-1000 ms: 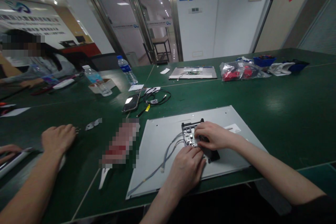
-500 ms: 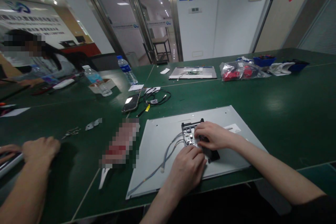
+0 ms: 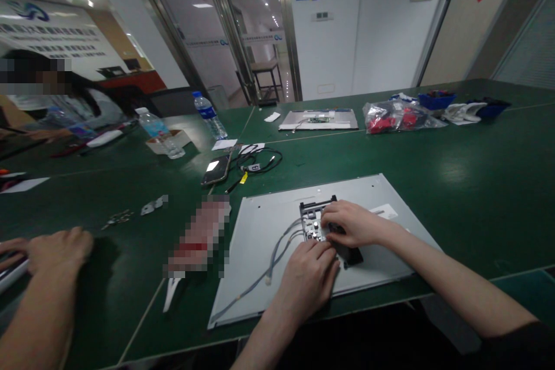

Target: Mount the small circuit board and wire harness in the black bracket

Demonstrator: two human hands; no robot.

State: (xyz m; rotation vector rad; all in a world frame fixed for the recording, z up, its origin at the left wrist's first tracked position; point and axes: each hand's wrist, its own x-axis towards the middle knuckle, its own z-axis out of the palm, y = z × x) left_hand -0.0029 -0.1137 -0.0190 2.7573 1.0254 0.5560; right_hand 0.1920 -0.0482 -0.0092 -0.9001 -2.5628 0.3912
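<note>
A flat pale grey panel (image 3: 255, 243) lies on the table in front of me. On its middle sits a black frame (image 3: 318, 203) with a small circuit board (image 3: 311, 226), from which grey cables (image 3: 274, 254) run left over the panel. My right hand (image 3: 353, 224) comes from the right, its fingers curled and closed over the frame's right side. My left hand (image 3: 307, 277) is closed at the frame's lower edge, the fingertips bent down beside the circuit board. The hands themselves hide the exact contact points.
Left of the panel stands a blurred reddish packet (image 3: 199, 234). Beyond are a phone (image 3: 215, 170), a coiled black cable (image 3: 260, 161) and bottles (image 3: 210, 115). Another panel (image 3: 318, 120) and a plastic bag (image 3: 399, 118) lie farther back. Another person's arm (image 3: 47, 295) rests at left.
My left hand has shifted very slightly left and down at the frame's edge. My right hand stays in place. The other person's hand at left has moved slightly left.
</note>
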